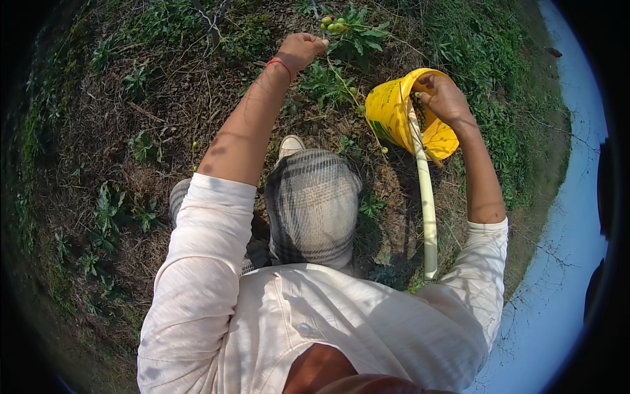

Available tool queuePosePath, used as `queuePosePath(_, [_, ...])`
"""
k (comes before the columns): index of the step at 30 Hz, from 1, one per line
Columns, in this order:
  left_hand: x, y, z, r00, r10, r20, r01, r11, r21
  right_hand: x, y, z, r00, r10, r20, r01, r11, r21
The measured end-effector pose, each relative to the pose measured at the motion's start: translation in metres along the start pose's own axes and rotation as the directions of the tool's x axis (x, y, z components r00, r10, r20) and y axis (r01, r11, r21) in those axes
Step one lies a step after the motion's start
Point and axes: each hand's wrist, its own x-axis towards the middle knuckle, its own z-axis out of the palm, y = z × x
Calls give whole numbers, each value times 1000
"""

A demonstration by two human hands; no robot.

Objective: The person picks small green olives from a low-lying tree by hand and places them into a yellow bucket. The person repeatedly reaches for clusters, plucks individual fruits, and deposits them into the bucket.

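Note:
My left hand [306, 48] is at the top, its thumb and fingertips pinched on a thin branch [332, 69]. Just beyond the fingertips, a cluster of round green fruits [333, 24] hangs beside leafy weeds, with a bit of red among them. To the right, a yellow plastic bucket [389, 111] tilts with its mouth towards me. My right hand [445, 101] reaches over its rim, thumb and forefinger apart and nothing seen between them. Small round fruits [417, 107] lie inside, partly hidden by that hand. A pale yellow tube [424, 197] runs from the bucket's mouth back towards me.
Dry grass and soil [172, 113] with green weeds [106, 212] cover the ground. A few single green fruits [384, 149] show along a thin trailing twig. Grey bare branches [212, 22] rise at the top left. My bent knee [312, 212] and one shoe [291, 145] are between my arms.

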Motion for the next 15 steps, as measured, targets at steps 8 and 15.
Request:
queuePosePath(8, [4,-6,0,999,-31,13,31,999,-14,-4,-71,7,948,-268,174,48,657,752])
queuePosePath(15, [1,-4,2,1000,-11,-7,11,1000,-7,2,-84,15,899,-345,270,60,708,704])
